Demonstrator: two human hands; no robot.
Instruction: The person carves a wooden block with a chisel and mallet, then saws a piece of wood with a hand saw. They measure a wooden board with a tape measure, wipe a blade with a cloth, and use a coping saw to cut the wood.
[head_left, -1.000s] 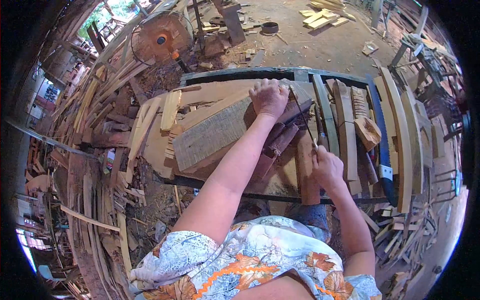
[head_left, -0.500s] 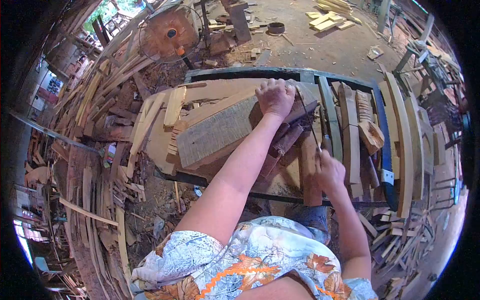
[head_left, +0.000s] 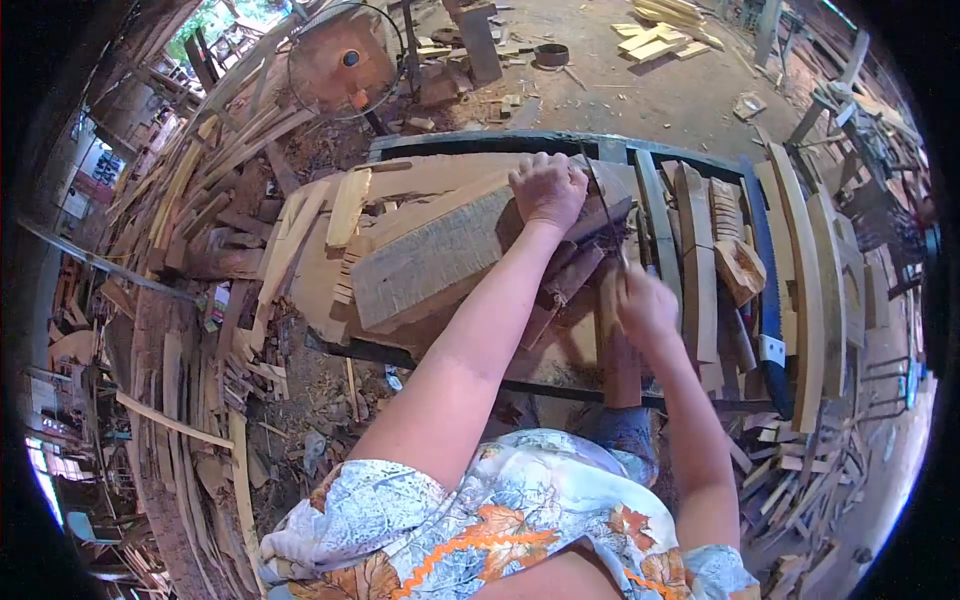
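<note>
A thick wooden block point(head_left: 430, 255) lies slanted on the low bench, its rough grey side facing me. My left hand point(head_left: 548, 192) presses on it near its right end, fingers curled over the upper edge. My right hand point(head_left: 645, 305) is closed round the handle of a narrow saw point(head_left: 606, 205). Its thin blade shows nearly edge-on and crosses the block's right end, just right of my left hand; the teeth cannot be made out. My fingers mostly hide the handle. Dark wood pieces point(head_left: 575, 275) lie under and in front of the block's right end.
Right of my hands, long wood strips point(head_left: 695, 260), a carved piece point(head_left: 740, 270) and a blue-bladed saw point(head_left: 768, 270) lie across the bench frame point(head_left: 480, 143). Offcuts point(head_left: 180, 400) crowd the floor at left. A fan point(head_left: 345, 60) stands beyond the bench.
My right hand has pushed the saw forward, away from me and slightly left, so more blade reaches past the block's far edge. My left hand and the block stay nearly in place.
</note>
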